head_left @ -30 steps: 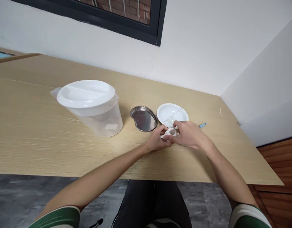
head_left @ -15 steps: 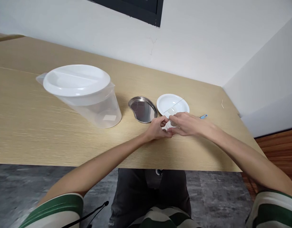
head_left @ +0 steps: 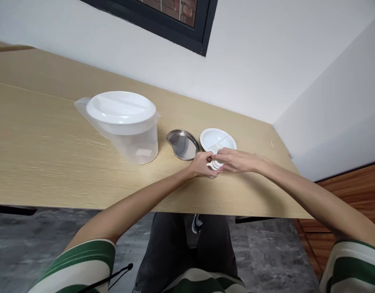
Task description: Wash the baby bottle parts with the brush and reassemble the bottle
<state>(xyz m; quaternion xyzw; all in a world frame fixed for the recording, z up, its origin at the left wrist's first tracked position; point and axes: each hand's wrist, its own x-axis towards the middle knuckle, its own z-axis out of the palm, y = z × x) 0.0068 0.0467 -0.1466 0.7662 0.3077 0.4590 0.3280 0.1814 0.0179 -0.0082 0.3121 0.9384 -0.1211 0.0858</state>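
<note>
Left hand (head_left: 202, 164), right hand (head_left: 236, 160) clamped on small white vessel (head_left: 217, 164) between; likely light, stiff, slick, fragile; grip sides.

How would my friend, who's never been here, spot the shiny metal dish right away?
On the wooden table, find the big lidded pitcher and the white bowl. Between them, near the left hand, lies the metal dish. Unlike those two, it's shiny silver, shallow and shaped like a kidney bean.

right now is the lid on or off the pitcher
On. The white lid sits across the top of the pitcher, covering its mouth; whether it is locked down, I cannot tell.
</note>
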